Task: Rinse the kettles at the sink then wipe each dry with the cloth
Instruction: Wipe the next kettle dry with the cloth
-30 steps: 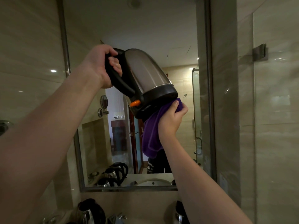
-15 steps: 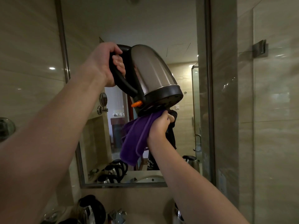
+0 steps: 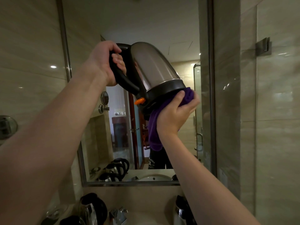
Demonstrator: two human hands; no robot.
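A steel kettle [image 3: 152, 65] with a black handle and black base is held high in front of the mirror, tipped so its base faces down and right. My left hand [image 3: 103, 60] grips the black handle. My right hand [image 3: 176, 114] presses a purple cloth [image 3: 154, 127] against the underside of the base, at its right edge; the cloth hangs down below the hand. The kettle's lid and spout are hidden from me.
A wall mirror [image 3: 209, 95] fills the wall ahead. Below, on the counter, stand one kettle [image 3: 93, 208] at left and another kettle [image 3: 182, 211] at right, with a chrome tap [image 3: 117, 215] between them. A glass shower panel [image 3: 276, 111] is at right.
My right hand and the cloth have slid from the left part of the kettle's base to its right edge. The kettle stays raised, with a small shift down and right.
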